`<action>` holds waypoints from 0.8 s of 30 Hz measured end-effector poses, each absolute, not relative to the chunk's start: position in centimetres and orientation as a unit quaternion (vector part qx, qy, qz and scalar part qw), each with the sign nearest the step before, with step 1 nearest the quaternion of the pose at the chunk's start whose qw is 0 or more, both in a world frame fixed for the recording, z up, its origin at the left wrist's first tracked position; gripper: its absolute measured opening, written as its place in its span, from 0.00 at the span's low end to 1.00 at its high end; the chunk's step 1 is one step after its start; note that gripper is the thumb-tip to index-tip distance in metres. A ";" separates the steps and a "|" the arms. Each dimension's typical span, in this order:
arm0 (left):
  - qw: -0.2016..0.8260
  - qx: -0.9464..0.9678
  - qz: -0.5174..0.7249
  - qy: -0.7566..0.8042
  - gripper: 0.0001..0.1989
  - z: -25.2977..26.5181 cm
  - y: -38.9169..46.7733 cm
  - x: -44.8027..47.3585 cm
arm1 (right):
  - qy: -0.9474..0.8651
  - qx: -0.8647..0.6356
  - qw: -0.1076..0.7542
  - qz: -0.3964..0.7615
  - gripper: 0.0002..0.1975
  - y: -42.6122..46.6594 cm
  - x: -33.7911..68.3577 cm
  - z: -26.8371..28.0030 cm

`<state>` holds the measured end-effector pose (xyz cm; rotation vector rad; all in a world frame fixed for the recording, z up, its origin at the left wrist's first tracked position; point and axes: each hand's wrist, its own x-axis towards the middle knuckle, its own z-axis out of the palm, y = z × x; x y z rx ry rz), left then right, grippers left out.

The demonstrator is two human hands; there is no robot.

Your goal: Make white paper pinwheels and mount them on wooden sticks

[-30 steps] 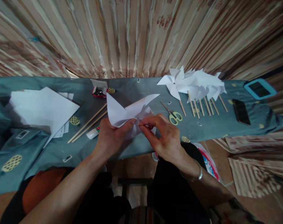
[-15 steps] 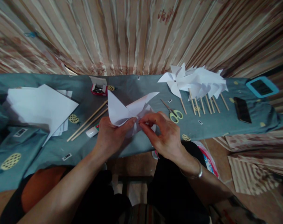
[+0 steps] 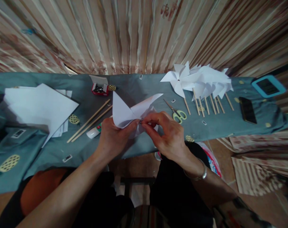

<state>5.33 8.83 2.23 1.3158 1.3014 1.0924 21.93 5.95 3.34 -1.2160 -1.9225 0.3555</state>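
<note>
A folded white paper pinwheel (image 3: 123, 111) is held over the near half of the table, two of its pointed blades standing up. My left hand (image 3: 115, 134) is closed on it, thumb pressed at the gathered centre. At that centre my right hand (image 3: 166, 133) pinches a small metal pin (image 3: 140, 121), thumb and forefinger together; its exact shape is too small to make out. Behind the left hand lie two wooden sticks (image 3: 88, 121) and a white glue tube (image 3: 94, 132), partly covered by the hand.
An open red box (image 3: 100, 89) of metal pins stands behind. Left is a stack of white paper (image 3: 39, 107). To the right are green-handled scissors (image 3: 179, 116), several pinwheels on sticks (image 3: 200, 80), a dark phone (image 3: 247, 110) and a blue-framed device (image 3: 268, 86).
Both hands stay at the pinwheel's centre, which has shifted very slightly. The metal pin shows more plainly between the right fingertips. The view has tilted a little.
</note>
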 end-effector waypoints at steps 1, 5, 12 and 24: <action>0.474 0.540 0.448 0.533 0.06 2.2 8.8 5.3 | -0.763 -0.482 0.407 0.143 0.02 5.9 21.9 3.4; 0.471 0.542 0.453 0.528 0.05 2.1 8.9 5.3 | -0.756 -0.490 0.404 0.156 0.04 5.9 22.1 3.2; 0.471 0.546 0.448 0.528 0.04 1.9 8.9 5.3 | -0.751 -0.492 0.407 0.167 0.04 6.0 22.1 2.9; 0.472 0.554 0.452 0.516 0.05 1.5 8.8 5.3 | -0.751 -0.497 0.402 0.166 0.04 6.1 22.1 3.1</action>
